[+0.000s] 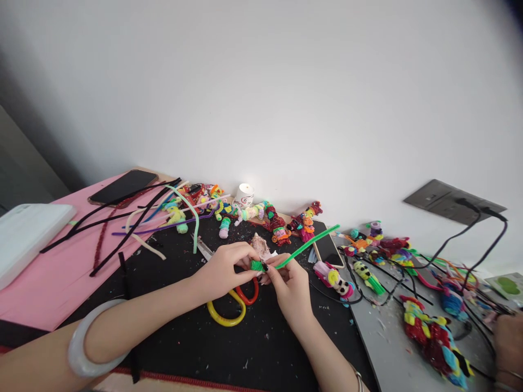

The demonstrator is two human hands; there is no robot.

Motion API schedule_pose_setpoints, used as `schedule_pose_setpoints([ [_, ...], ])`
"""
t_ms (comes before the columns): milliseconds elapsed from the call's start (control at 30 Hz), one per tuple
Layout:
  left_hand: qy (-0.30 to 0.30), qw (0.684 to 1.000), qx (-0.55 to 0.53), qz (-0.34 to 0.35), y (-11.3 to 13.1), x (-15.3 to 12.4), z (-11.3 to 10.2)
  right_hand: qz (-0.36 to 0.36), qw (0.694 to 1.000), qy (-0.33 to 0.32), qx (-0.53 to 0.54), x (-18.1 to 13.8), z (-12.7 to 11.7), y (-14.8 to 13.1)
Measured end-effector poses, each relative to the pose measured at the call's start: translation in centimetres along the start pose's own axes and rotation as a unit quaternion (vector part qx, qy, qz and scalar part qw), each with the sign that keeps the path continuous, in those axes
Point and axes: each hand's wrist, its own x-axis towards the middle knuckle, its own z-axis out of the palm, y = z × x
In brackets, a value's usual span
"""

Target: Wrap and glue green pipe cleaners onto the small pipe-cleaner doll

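Between both hands, over the black mat (196, 348), is a green pipe cleaner (308, 244). Its left end is wound into a short thick coil, and the loose length sticks out up and to the right. My left hand (229, 267) pinches the coil. Closed on the pipe cleaner just right of the coil is my right hand (291, 280); a small dark spot shows by its fingertips, too small to name. Beneath the hands lie scissors (226, 316) with one yellow and one red handle loop, their blades partly hidden by my left hand.
Loose pipe cleaners (122, 228) and a dark phone (122, 187) lie on pink sheets (44, 277) at left. Several pipe-cleaner figures (278, 226) line the wall beside a paper cup (245, 195). A second phone (328, 251), cables and another person's hand (509, 343) are at right.
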Motion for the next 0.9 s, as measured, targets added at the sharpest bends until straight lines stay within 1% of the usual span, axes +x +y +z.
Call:
schedule_pose_setpoints([
  [200,0.008,0.999,0.037,0.037,-0.13,0.02,-0.12,-0.008,1.0,-0.002,-0.013,0.02,-0.01,0.1],
  [300,0.013,0.997,0.052,0.05,-0.04,0.0,-0.26,-0.044,0.997,0.007,-0.06,0.04,-0.19,-0.09],
  [433,0.026,0.995,0.082,0.053,0.11,0.1,-0.51,-0.108,0.983,0.033,-0.143,-0.03,-0.52,-0.45],
  [533,0.039,0.993,0.099,0.049,0.14,0.18,-0.67,-0.127,0.973,0.058,-0.183,-0.14,-0.67,-0.45],
  [767,0.037,0.993,0.098,0.055,0.3,0.17,-0.93,-0.165,0.971,0.049,-0.167,-0.08,-0.5,-0.69],
  [900,0.052,0.991,0.103,0.071,-0.1,0.21,-0.92,-0.186,0.969,0.034,-0.156,-0.13,-0.49,-0.8],
])
